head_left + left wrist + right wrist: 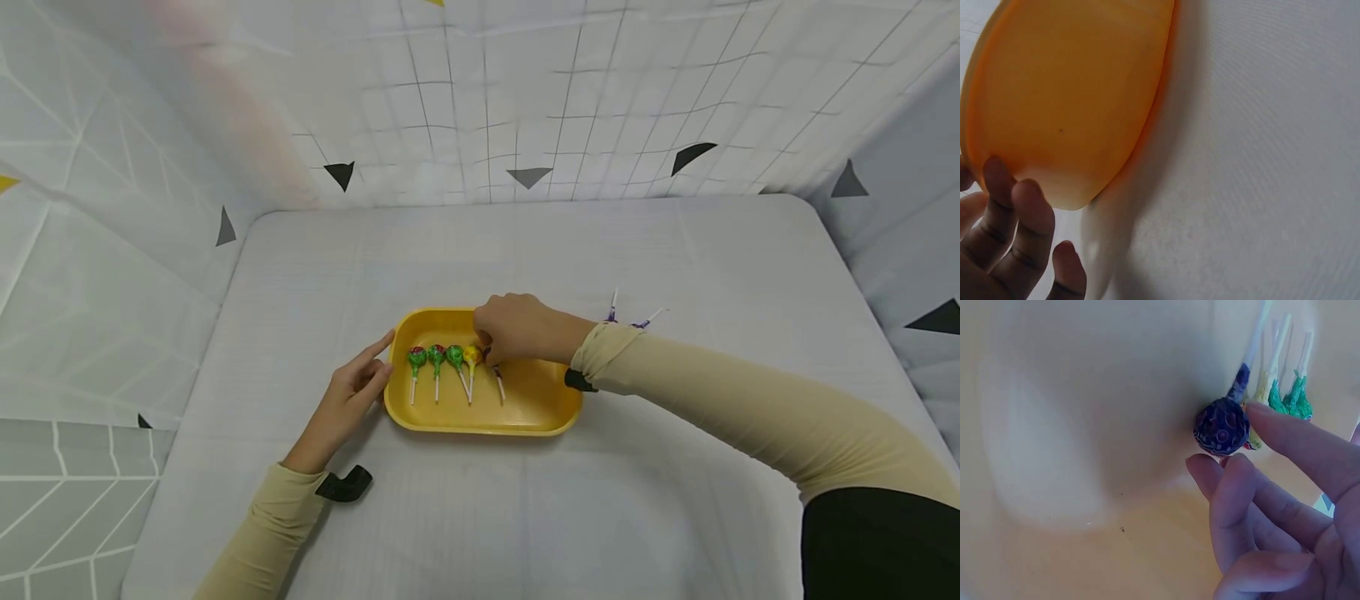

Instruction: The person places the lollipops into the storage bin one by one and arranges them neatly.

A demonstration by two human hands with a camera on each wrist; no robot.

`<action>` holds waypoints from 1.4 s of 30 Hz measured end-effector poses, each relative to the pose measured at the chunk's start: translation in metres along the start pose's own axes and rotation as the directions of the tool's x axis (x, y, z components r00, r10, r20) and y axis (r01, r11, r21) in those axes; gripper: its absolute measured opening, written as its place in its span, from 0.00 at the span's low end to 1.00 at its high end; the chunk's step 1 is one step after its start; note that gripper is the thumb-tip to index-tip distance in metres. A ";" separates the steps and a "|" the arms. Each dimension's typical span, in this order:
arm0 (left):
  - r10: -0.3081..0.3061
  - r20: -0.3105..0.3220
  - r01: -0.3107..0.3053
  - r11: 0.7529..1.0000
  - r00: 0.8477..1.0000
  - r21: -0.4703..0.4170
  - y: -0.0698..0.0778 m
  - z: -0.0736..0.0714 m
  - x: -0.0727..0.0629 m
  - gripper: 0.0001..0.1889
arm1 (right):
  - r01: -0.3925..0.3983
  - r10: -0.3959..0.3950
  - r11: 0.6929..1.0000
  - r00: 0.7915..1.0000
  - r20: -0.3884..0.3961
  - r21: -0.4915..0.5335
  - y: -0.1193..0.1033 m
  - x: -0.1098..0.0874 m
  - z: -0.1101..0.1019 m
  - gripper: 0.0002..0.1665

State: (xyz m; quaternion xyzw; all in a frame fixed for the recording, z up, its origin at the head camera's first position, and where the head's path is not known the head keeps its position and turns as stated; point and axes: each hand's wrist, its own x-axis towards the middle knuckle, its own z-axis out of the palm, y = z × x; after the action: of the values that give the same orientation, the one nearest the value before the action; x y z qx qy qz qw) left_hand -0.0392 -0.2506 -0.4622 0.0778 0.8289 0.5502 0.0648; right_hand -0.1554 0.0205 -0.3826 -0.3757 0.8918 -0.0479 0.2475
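A yellow tray (536,408) lies on the table, with a row of wrapped lollipops in its left half. From the left come two with red-and-green wrappers, a green lollipop (455,356) and a yellow lollipop (472,356), sticks toward the person. My right hand (521,327) is over the tray's middle, pinching the head of a purple lollipop (1221,428) between thumb and fingers beside the yellow one. At the tray's left end, my left hand (348,400) touches the rim and outer wall with fairly straight fingers; in the left wrist view, its fingers (1034,212) rest by the wall.
Behind the right forearm, two more lollipops with purple wrappers (611,315) lie on the white table (450,508), partly covered by the sleeve. White fabric walls (480,100) with dark triangles and lines surround the table at the back and sides.
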 end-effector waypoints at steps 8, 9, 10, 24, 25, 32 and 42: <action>-0.007 -0.005 0.007 1.000 1.000 0.010 0.000 0.000 -0.001 0.27 | 0.001 -0.001 1.000 1.000 0.023 -0.001 0.003 0.000 -0.001 0.13; -0.008 -0.005 0.008 1.000 1.000 0.008 0.000 0.000 -0.001 0.27 | 0.003 -0.003 1.000 1.000 0.025 -0.002 0.003 0.000 -0.001 0.13; -0.011 -0.005 0.011 1.000 1.000 0.007 0.001 0.000 -0.001 0.27 | 0.004 -0.004 1.000 1.000 0.026 -0.003 0.003 0.000 -0.001 0.13; -0.015 -0.004 0.015 1.000 1.000 0.002 0.002 0.000 -0.001 0.27 | -0.009 0.009 1.000 1.000 0.026 -0.010 0.003 -0.001 -0.001 0.12; -0.014 -0.004 0.014 1.000 1.000 0.002 0.002 0.000 -0.001 0.27 | -0.009 0.009 1.000 1.000 0.027 -0.008 0.003 -0.002 -0.001 0.12; -0.006 -0.003 0.006 1.000 1.000 0.003 0.000 0.000 -0.001 0.27 | -0.013 0.014 1.000 0.999 0.042 -0.018 0.005 -0.003 -0.005 0.15; -0.006 -0.009 0.006 1.000 1.000 0.008 0.001 0.000 -0.001 0.27 | -0.050 0.050 0.997 0.999 -0.010 0.054 0.013 -0.018 -0.030 0.21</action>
State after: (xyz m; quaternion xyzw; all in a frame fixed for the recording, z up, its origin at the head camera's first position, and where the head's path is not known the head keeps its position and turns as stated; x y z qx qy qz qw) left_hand -0.0380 -0.2502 -0.4615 0.0731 0.8317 0.5468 0.0626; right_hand -0.1676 0.0395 -0.3532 -0.3461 0.9008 -0.0676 0.2533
